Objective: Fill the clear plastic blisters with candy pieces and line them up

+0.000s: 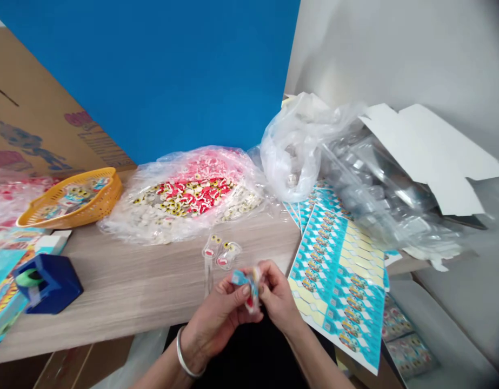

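Both hands were close together at the front edge of the table [144, 281], holding one small thing [253, 294] between them. The small thing had red, white and blue on it, but it was too blurry to tell its shape. The left hand [223, 310] was partly closed, with its thumb and bent fingers pinching the small thing. It had a silver bracelet [181, 354] at its wrist. The right hand [279, 297] was partly closed too, and its thumb and fingers pinched the other side.

Just past the hands, two clear pieces [228, 255] with yellow eyes and red mouths lay flat on the table. A clear strip [208, 275] lay just beside them. Farther back was a big open plastic bag [160, 227] full of little red, white and yellow bits. To its left, a yellow basket [107, 202] was tilted and held more pieces like those. Nearer on the left sat a blue tape holder [58, 286] with green in it.

On the right, blue and yellow printed sheets [338, 281] lay on top of each other, poking past the table edge. Behind them were a crumpled white bag [290, 151], shiny clear plastic [366, 189] and a white card [431, 151] on top.
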Demonstrator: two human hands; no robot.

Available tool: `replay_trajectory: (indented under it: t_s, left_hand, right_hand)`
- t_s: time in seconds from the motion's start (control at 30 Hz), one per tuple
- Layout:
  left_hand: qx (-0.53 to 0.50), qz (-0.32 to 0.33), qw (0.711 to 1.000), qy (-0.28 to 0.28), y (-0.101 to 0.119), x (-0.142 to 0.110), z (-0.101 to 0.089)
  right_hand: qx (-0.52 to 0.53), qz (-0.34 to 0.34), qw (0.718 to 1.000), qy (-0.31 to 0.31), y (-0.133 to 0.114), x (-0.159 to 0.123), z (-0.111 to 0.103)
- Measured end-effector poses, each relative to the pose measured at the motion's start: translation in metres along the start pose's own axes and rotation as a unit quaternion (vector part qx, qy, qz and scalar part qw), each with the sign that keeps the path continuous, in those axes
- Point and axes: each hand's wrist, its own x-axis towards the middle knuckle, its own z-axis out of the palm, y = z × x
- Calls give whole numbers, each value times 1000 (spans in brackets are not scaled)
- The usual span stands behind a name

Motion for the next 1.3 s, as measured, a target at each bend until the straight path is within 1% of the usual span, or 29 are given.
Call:
replay_trajectory:
  t_s: [0.07, 0.13, 0.2, 0.23, 0.3, 0.37, 0.43, 0.53, 0.6, 0.73, 0.8, 0.87, 0.93, 1.03, 1.1, 1.13, 1.17, 1.2, 1.23, 1.3]
  left_hand:
    - [2, -5, 1000, -11, -3, 1, 1]
    - [17, -1, 1000, -9, -5, 2, 2]
    - [40, 23, 999, 14, -4, 5, 3]
    - [54, 44, 997, 34, -3, 7, 3]
    - [81, 100, 988, 89, -1, 14, 1]
    - [109, 153, 972, 139, 0, 21, -2]
    - [139, 172, 962, 158, 0, 27, -5]
    - [178, 165, 959, 146, -2, 30, -7]
    - [197, 165, 957, 134, -1, 29, -7]
    - [193, 200, 949, 151, 7, 23, -11]
    - [166, 196, 955, 150, 10, 22, -13]
    - [126, 177, 967, 135, 12, 21, -15]
    - [80, 144, 980, 116, 11, 20, -16]
    - [32, 53, 997, 53, 12, 21, -16]
    - [29, 2, 1000, 9, 15, 23, -16]
    - [32, -11, 999, -2, 17, 23, -16]
    - [35, -12, 999, -4, 18, 24, -16]
    - [32, 3, 999, 4, 18, 24, -16]
    - [24, 29, 999, 18, 17, 22, -17]
    - [-3, 108, 993, 51, 10, 18, -18]
  right_hand:
    - [29, 41, 999, 4, 6, 6, 0]
    - [54, 92, 994, -27, 13, 14, -4]
    - [58, 138, 986, -68, 16, 20, -11]
    - [48, 152, 984, -77, 15, 23, -15]
    - [17, 151, 986, -61, 11, 24, -24]
    - [-14, 114, 993, -21, 2, 21, -29]
    - [-47, 66, 997, 1, -8, 14, -29]
    - [-125, 18, 992, 5, -22, 3, -21]
    - [-164, 13, 986, 19, -28, 0, -16]
    - [-172, 22, 983, 59, -35, 2, -10]
    - [-163, 25, 984, 63, -37, 3, -9]
    - [-150, 34, 987, 51, -37, 3, -8]
    - [-129, 46, 990, 27, -35, 2, -7]
    - [-94, 55, 994, -2, -28, 0, -4]
    - [-102, 51, 994, -1, -26, -1, -1]
    - [-118, 47, 992, 1, -25, -1, 1]
    - [-138, 43, 989, 5, -25, -1, 3]
    - [-160, 39, 986, 10, -24, -1, 6]
    - [-180, 35, 983, 19, -23, -1, 7]
    - [-211, 22, 976, 50, -18, 1, 10]
